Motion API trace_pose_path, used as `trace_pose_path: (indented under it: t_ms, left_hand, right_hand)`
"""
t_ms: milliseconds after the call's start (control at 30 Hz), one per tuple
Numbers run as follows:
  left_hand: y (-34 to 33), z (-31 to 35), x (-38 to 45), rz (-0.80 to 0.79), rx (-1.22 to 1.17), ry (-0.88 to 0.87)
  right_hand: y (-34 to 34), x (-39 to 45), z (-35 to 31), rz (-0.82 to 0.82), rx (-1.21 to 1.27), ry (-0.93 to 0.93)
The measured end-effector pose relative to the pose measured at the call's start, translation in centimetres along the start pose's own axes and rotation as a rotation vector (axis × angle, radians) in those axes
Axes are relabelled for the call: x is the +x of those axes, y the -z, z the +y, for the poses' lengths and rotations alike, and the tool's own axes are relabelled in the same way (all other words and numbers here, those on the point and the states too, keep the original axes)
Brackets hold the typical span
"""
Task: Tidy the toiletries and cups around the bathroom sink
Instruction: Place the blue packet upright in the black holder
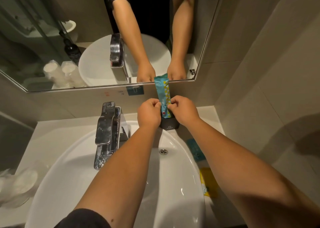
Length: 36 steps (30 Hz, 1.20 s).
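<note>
Near frame centre, your left hand (150, 111) and right hand (181, 109) pinch the teal-and-yellow foil sachet (162, 93) standing in the small black plastic holder (169, 125); it looks light, crinkly and slippery, so grip its lower edges.

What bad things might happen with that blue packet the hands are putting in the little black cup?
1. The blue packet stands far taller than the small black holder, so it may tip over once both hands let go.
2. The holder sits right at the sink rim; a nudge from the left hand or right hand might knock it into the basin.
3. Either forearm swings close to the faucet and might bump it.
</note>
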<state>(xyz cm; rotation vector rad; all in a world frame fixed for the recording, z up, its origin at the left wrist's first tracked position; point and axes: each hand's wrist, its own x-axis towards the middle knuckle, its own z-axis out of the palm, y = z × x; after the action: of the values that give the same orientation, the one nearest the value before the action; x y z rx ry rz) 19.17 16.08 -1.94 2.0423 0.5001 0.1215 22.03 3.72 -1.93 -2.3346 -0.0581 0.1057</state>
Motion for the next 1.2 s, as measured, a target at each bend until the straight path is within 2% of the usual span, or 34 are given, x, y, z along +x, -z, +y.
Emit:
trace_pose_path:
  t_ms: [200, 567, 800, 1200]
  left_hand:
    - [-0.8, -0.2, -0.4, 0.023, 0.063, -0.019]
    - [-0.3, -0.3, -0.5, 0.058, 0.136, -0.057]
    - [-0.3, -0.5, -0.6, 0.058, 0.136, -0.064]
    - [-0.1, 0.0, -1.2, 0.091, 0.146, -0.064]
  right_hand:
    - [0.6, 0.2, 0.6, -0.032, -0.053, -0.002]
    - [0.2, -0.6, -0.1, -0.08, 0.154, -0.075]
    - [-0.3, -0.7, -0.1, 0.017, 0.037, -0.058]
    - [0.3, -0.5, 0.4, 0.028, 0.018, -0.07]
